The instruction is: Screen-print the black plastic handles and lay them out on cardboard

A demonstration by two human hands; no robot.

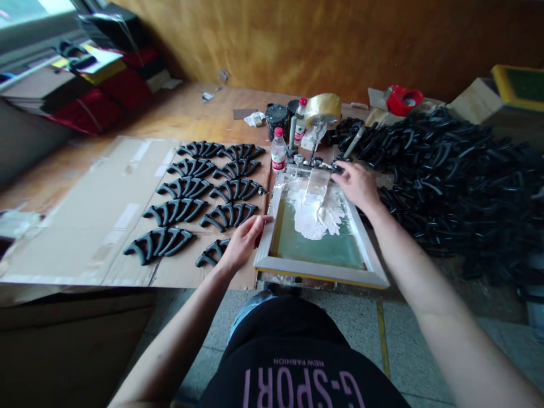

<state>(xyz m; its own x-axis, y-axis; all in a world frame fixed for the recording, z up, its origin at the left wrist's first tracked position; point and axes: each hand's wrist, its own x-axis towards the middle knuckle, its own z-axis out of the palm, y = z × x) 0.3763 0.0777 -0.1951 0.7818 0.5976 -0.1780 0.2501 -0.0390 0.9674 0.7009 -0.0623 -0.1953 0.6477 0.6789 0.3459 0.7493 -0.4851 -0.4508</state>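
Note:
A screen-printing frame (264, 249) lies in front of me, with pale rims and a green mesh. White ink (312, 221) is spread over the mesh's upper half, and a flat, ink-smeared squeegee (318, 184) rests at its far end. My left hand (241, 243) is closed at the frame's left rim, a fingertip over the edge and the other fingers partly hidden. Beyond the frame's far right corner, my right hand (359, 186) has its fingers curled together beside the dark clamp bar (308, 168); what they hold is unclear.
Curved black handles (170, 243) lie in rows on cardboard (85, 226) at left. A large heap of similar black pieces (450, 181) fills the right side. Behind the frame stand a red-capped bottle (278, 150), a black tub (276, 117), a tape roll (323, 109) and a red tape dispenser (402, 101).

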